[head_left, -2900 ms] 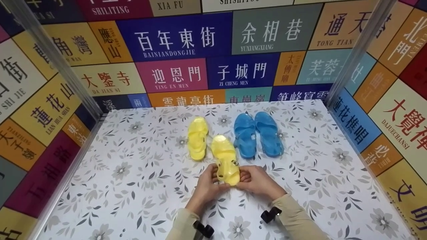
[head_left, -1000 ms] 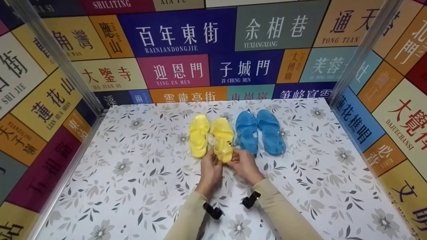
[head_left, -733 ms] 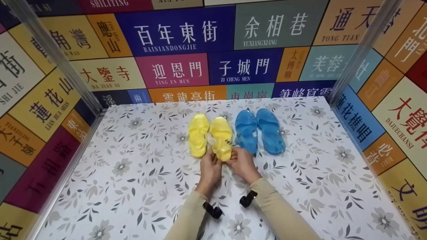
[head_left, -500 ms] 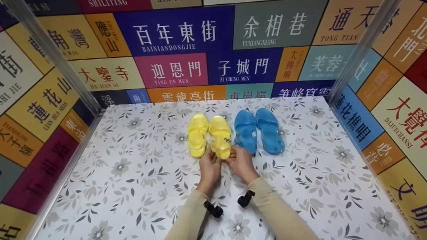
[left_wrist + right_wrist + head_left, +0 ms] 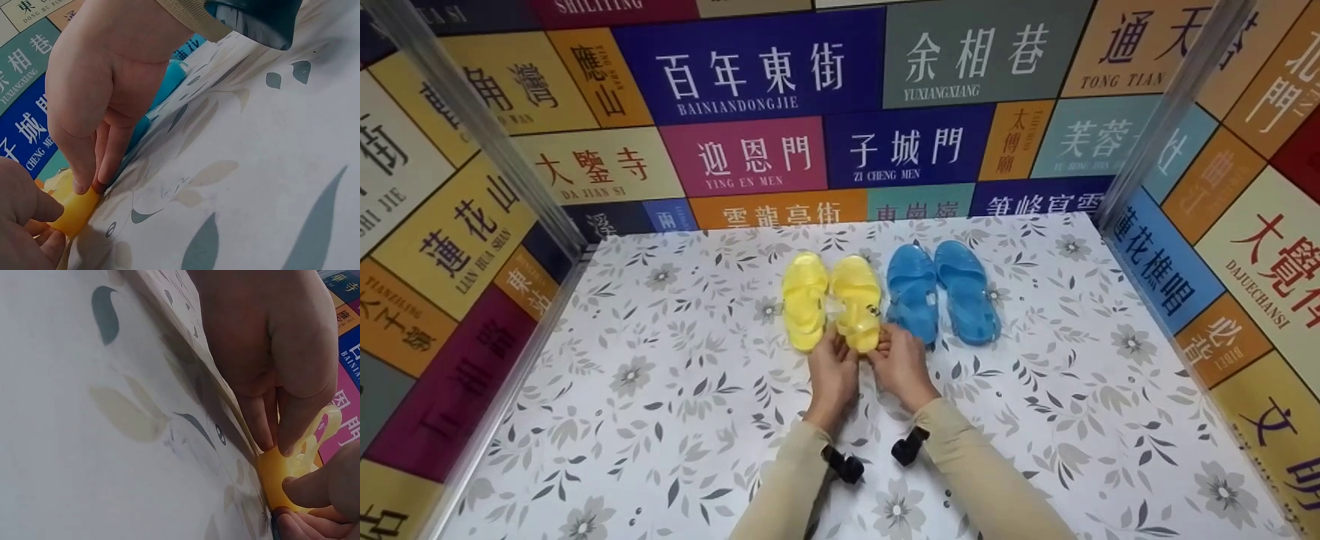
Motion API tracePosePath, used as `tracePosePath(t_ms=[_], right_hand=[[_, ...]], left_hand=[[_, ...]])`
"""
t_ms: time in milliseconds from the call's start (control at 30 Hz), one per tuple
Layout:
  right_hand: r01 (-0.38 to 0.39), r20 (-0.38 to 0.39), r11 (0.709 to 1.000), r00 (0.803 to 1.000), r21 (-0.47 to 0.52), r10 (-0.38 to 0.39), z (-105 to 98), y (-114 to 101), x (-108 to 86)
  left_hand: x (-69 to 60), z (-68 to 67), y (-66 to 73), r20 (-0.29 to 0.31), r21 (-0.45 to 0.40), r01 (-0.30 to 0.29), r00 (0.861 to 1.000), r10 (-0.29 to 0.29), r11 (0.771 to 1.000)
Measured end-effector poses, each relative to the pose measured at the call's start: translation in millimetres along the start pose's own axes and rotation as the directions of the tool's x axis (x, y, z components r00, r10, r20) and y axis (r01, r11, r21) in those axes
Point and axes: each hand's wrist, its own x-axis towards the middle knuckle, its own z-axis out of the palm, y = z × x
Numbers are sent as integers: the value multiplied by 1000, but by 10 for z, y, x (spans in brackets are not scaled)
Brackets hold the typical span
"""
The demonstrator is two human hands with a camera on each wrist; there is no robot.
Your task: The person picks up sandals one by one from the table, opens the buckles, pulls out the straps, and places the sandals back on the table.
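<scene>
In the head view two yellow sandals lie side by side, toes toward the back wall. My left hand [image 5: 832, 379] and my right hand [image 5: 904, 367] pinch the heel of the right yellow sandal [image 5: 856, 281] from its two sides. The left yellow sandal [image 5: 805, 300] lies close beside it, with my left fingertips near its heel. In the left wrist view the yellow heel [image 5: 76, 211] is between the fingers of both hands. The right wrist view shows the same heel [image 5: 275, 475] held low at the cloth.
A pair of blue sandals, the left one [image 5: 913, 289] and the right one [image 5: 966, 292], lies just right of the yellow pair. White floral cloth [image 5: 660, 420] covers the surface. Walls of coloured sign panels [image 5: 757, 67] stand behind and at both sides, with clear corner posts [image 5: 1174, 112].
Both hands have moved away from the body, taking the right yellow sandal back and slightly left, so it now lies level with the left yellow one. The blue pair has stayed put.
</scene>
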Motion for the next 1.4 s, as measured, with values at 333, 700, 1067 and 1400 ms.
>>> tracePosePath(t_ms=[333,700,1067,1400], right_hand=[[-59,3,998,998,-34,59,56,-56,72],[-20,50,999,999,31,18,79,-43,103],[-14,108,998,994,60,8,32,-30,137],[-69,217,995,975,65,54,-88,16,143]], left_hand=[[59,47,-6,-16,-16,14,1000,-14,1000],[67,19,6,-30,-27,11,999,-12,1000],[55,-13,-2,-19,-50,5,1000,-6,999],[-1,-50,63,-12,39,51,999,-51,998]])
